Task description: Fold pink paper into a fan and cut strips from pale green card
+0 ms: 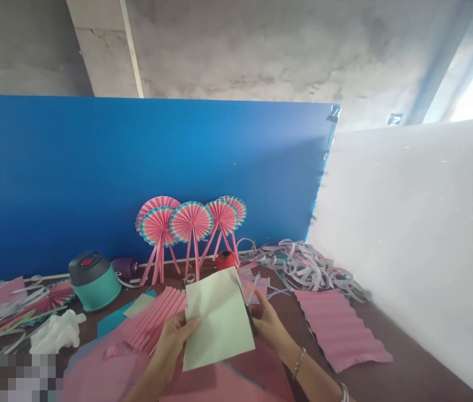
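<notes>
My left hand holds a pale green paper sheet by its left edge, thumb on the front. My right hand is at the sheet's right edge, fingers curled round dark scissors whose blades are mostly hidden behind the paper. A pleated pink paper lies just under and left of the sheet. Several finished pink paper fans with teal rims lean against the blue board behind.
A teal lidded pot, a purple item and a red thread spool stand near the board. Another pleated pink sheet lies right. Curled paper strips pile at the back right. A white partition closes the right side.
</notes>
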The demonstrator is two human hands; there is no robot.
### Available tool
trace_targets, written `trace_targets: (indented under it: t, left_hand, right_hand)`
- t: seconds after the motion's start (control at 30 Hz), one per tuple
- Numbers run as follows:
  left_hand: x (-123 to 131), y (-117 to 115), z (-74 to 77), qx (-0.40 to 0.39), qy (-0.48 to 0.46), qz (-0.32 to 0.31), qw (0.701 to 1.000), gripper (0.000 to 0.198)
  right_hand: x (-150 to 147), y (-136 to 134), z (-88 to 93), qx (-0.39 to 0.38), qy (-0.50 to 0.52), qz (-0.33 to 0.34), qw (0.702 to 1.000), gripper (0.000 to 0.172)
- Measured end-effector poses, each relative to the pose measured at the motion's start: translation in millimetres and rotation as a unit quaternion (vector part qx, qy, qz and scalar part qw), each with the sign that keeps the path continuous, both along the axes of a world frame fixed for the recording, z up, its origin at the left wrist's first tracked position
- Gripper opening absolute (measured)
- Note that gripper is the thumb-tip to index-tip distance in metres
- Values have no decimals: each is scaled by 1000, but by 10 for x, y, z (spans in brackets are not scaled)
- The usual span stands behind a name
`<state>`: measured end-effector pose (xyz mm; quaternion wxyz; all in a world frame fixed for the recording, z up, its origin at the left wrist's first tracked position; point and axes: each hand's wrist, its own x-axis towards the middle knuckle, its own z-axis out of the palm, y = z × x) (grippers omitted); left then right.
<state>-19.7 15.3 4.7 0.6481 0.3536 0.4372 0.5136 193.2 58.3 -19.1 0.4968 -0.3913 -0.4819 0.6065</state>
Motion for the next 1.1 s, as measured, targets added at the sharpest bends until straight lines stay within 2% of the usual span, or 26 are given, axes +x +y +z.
trace_targets:
  t: [0.43,0.73,1.1]
  left_hand:
    - [19,-4,30,-17,-16,4,1000,43]
    - [28,-16,69,-29,-18,7,999,42]
    - [-8,4,7,-27,16,21,999,44]
  right_hand:
    - [-13,-27,59,-4,7,2,1000,78]
    - [-10,-28,80,0,-15,2,1000,83]
    - [-6,-37,136,-7,-40,-35,999,76]
